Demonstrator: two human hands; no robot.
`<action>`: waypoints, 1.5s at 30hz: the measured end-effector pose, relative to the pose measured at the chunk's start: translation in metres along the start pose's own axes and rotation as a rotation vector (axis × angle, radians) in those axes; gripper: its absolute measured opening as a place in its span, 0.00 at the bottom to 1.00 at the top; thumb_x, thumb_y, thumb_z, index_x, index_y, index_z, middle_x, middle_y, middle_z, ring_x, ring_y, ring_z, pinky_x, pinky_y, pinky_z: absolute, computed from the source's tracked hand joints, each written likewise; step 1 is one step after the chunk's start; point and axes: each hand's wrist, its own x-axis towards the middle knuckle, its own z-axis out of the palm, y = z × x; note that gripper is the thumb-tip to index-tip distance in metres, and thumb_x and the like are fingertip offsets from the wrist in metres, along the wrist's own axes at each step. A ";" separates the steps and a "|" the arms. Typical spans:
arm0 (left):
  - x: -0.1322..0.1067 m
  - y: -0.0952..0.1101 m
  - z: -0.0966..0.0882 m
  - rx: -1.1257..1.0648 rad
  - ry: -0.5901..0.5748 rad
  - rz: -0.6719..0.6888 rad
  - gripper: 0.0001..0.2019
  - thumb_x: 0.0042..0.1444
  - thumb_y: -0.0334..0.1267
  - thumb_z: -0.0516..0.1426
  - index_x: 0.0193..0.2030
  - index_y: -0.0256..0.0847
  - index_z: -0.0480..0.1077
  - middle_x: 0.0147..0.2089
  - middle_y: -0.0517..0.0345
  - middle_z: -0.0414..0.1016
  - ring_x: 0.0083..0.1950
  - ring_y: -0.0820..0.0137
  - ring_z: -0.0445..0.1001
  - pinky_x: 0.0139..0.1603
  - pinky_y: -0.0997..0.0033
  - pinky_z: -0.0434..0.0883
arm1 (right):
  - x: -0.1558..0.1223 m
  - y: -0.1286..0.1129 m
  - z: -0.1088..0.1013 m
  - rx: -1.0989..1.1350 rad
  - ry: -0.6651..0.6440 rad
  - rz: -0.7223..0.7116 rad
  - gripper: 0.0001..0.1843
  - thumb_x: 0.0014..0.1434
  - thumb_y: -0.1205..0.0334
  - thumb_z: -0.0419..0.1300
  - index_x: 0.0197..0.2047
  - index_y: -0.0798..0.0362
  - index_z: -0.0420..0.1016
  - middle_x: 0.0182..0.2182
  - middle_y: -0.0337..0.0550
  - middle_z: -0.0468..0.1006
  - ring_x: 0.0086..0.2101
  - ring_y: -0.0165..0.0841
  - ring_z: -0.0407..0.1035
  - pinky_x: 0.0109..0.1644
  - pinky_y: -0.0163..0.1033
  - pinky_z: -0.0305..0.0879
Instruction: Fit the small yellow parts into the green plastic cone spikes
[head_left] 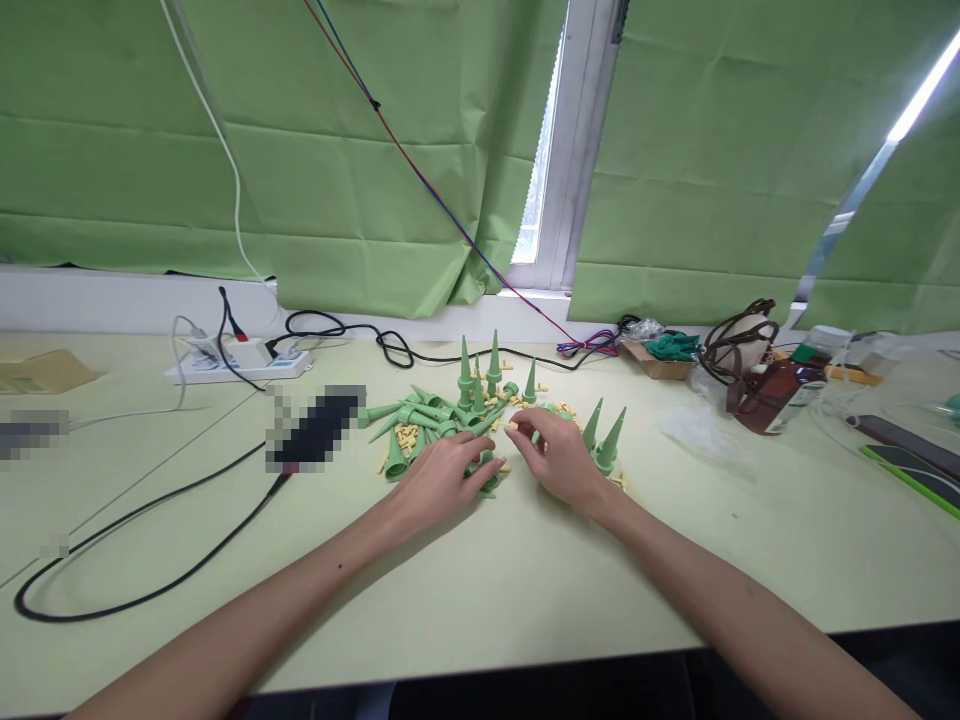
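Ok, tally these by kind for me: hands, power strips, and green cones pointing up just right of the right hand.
Hands, left hand and right hand: 2
Power strip: 1
Upright cones: 2
Total: 5
The piled cones overlap too much to count.

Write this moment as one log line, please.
left hand: at green cone pile | right hand: pinching yellow piece | beyond: upright green cones
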 end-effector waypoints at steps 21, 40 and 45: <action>-0.001 0.006 -0.002 0.037 -0.054 -0.049 0.14 0.65 0.47 0.51 0.46 0.43 0.73 0.23 0.60 0.72 0.24 0.67 0.69 0.27 0.71 0.56 | 0.000 -0.001 0.000 0.013 -0.016 -0.006 0.05 0.67 0.63 0.55 0.40 0.52 0.70 0.32 0.42 0.76 0.31 0.32 0.70 0.33 0.36 0.65; 0.000 0.003 -0.001 -0.082 0.258 0.025 0.10 0.63 0.43 0.55 0.45 0.40 0.72 0.36 0.59 0.78 0.24 0.75 0.67 0.29 0.72 0.62 | 0.001 -0.001 -0.002 -0.009 0.050 -0.026 0.04 0.66 0.64 0.55 0.41 0.52 0.70 0.32 0.42 0.76 0.30 0.32 0.70 0.33 0.36 0.65; 0.000 0.003 -0.001 -0.094 0.373 0.041 0.11 0.63 0.42 0.56 0.46 0.39 0.73 0.34 0.58 0.77 0.22 0.77 0.66 0.28 0.73 0.63 | 0.002 -0.002 -0.001 -0.018 0.077 -0.028 0.04 0.66 0.64 0.55 0.41 0.52 0.70 0.31 0.42 0.76 0.30 0.32 0.70 0.33 0.35 0.66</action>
